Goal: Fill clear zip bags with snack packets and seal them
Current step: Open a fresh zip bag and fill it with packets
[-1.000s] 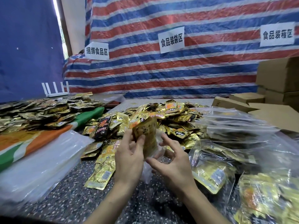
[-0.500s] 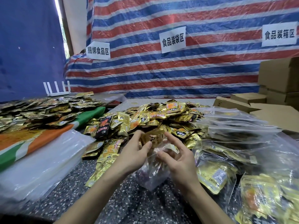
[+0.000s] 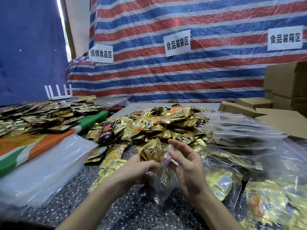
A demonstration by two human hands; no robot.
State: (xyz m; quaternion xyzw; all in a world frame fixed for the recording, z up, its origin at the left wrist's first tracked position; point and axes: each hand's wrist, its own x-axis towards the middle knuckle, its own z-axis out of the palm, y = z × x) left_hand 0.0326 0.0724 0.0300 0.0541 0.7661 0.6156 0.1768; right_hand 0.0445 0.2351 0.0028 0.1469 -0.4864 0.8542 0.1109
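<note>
**Between the two hands, a bag mid-fill**

Head view: just beyond the left hand (image 3: 139,170), a small stack of gold snack packets (image 3: 152,151) stands on edge, gripped from below by curled fingers. Its lower end sits at the mouth of the clear zip bag (image 3: 159,186), which hangs down between the wrists until its bottom meets the speckled table (image 3: 132,211). The right hand (image 3: 186,165) is just beside the stack. Its thumb and lower fingers pinch the bag's pink-tinted rim, while the upper fingers stand spread and hold nothing. Motion blur softens the rim, so how wide the mouth gapes is hard to judge.

Beyond both hands lies the loose pile (image 3: 157,123) of gold packets. Filled bags (image 3: 232,165) lie heaped to the right of the right hand. Off to the left of the left hand sits a stack of flat empty bags (image 3: 41,165).

The step in hand looks like loading: the stack is at the opening but most of it shows above the rim, so it is not yet inside. The next move calls for the right hand to keep the mouth wide while the left pushes the stack down squarely and lets go. After that the zip strip has to be cleared of packet corners before it is pressed closed from one end to the other
</note>
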